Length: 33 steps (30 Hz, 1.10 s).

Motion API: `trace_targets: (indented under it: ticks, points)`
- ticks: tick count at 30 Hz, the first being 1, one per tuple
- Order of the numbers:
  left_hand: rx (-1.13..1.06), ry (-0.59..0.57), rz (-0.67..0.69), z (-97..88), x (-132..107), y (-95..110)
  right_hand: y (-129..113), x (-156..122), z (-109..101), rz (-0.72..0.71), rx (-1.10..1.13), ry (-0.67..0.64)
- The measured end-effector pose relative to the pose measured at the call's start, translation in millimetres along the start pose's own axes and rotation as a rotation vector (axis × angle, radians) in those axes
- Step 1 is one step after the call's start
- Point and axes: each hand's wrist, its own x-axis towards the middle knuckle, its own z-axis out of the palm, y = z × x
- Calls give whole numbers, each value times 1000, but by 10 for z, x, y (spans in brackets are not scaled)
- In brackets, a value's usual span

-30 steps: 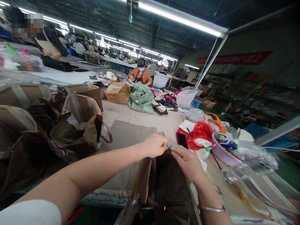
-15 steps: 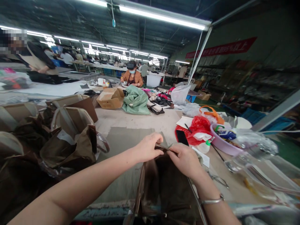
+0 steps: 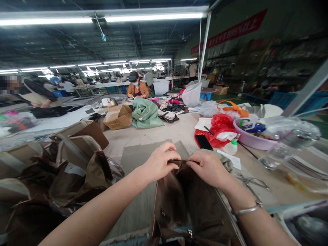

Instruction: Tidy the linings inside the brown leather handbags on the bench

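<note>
A dark brown fabric bag [image 3: 202, 208], seemingly unfinished, hangs over the near table edge in front of me, its inside partly in shadow. My left hand [image 3: 161, 162] pinches its upper edge between thumb and fingers. Close beside it, my right hand [image 3: 207, 167] grips the same edge, thumb on the near side. A short stretch of the brown edge shows between the two hands. Under my left forearm lies a grey-green sheet [image 3: 138, 157] on the table. A bracelet circles my right wrist.
Several brown bag pieces [image 3: 77, 171] are heaped at left. A cardboard box [image 3: 118, 117] and green sack [image 3: 145, 112] stand ahead. At right are a phone [image 3: 203, 142], glue bottle [image 3: 231, 147], purple basin [image 3: 256, 138], clear jar [image 3: 271, 159] and scissors [image 3: 256, 182]. A co-worker [image 3: 138, 89] sits opposite.
My view has shifted, showing more of the bag's lower part. Both hands keep their hold on the bag's edge, with a slightly wider stretch of it visible between them.
</note>
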Motion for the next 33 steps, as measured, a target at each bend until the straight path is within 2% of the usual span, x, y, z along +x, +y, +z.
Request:
trace_targets:
  ticks: [17, 22, 29, 33]
  points:
    - [93, 10, 5, 107, 114, 74, 21, -24, 18, 33, -52, -13]
    - [72, 42, -48, 137, 128, 84, 52, -34, 12, 42, -50, -5]
    - [-27, 41, -41, 148, 148, 90, 85, -42, 14, 55, -35, -1]
    - [-99, 84, -119, 225, 164, 91, 99, -46, 13, 62, -35, 3]
